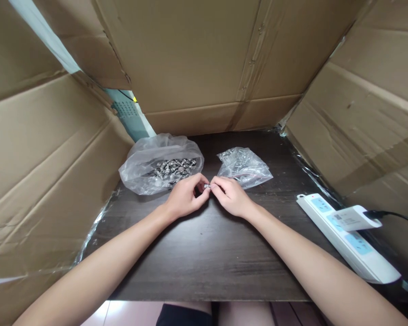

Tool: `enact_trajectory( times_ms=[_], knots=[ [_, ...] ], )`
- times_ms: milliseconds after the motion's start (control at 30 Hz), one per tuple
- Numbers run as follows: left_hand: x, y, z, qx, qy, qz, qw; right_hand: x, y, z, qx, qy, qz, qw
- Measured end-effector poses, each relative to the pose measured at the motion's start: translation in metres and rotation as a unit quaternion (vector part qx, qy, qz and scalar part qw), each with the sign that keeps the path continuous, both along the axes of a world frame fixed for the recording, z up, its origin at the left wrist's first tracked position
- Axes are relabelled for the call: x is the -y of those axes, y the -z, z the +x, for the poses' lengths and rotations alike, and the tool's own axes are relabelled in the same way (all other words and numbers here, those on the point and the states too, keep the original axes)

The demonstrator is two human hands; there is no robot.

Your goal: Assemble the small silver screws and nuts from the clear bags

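Note:
My left hand (187, 195) and my right hand (230, 195) meet over the middle of the dark table. Pinched between their fingertips is a small shiny metal fitting (207, 185), lying roughly sideways; the fingers cover both its ends, so its exact kind does not show. Just beyond my left hand, an open clear plastic bag (139, 170) holds many small metal fittings (177, 168). Behind my right hand lies a clear zip bag (246, 165) with small silvery pieces inside, too blurred to name.
Cardboard walls (197, 54) enclose the dark wooden table (204, 253) at the back and both sides. On the right sits a white power strip (347, 240) with a white adapter (355, 218) plugged in. A black cable (399, 215) leads off to the right.

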State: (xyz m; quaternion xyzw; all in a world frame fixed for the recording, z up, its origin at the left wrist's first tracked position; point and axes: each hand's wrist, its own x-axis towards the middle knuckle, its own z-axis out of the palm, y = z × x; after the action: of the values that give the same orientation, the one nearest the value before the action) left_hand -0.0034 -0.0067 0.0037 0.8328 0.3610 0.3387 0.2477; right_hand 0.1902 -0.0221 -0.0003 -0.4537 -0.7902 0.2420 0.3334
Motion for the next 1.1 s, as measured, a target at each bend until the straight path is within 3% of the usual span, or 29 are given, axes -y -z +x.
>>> enact_trajectory(
  times_ms=[700, 933, 1100],
  knots=[
    [-0.0017, -0.0017, -0.0007, -0.070, -0.011, 0.016, 0.997, 0.0014, -0.0023, -0.0007, -0.024, 0.002, -0.002, 1.000],
    [0.0015, -0.0005, -0.0013, -0.006, -0.013, 0.034, 0.999, 0.0017, -0.0026, 0.0001, -0.047, 0.012, -0.012, 0.999],
    [0.0018, 0.0019, -0.0007, -0.016, -0.012, 0.044, 0.999, 0.0009, -0.0034, 0.0002, -0.060, 0.012, -0.016, 0.998]
  ],
)
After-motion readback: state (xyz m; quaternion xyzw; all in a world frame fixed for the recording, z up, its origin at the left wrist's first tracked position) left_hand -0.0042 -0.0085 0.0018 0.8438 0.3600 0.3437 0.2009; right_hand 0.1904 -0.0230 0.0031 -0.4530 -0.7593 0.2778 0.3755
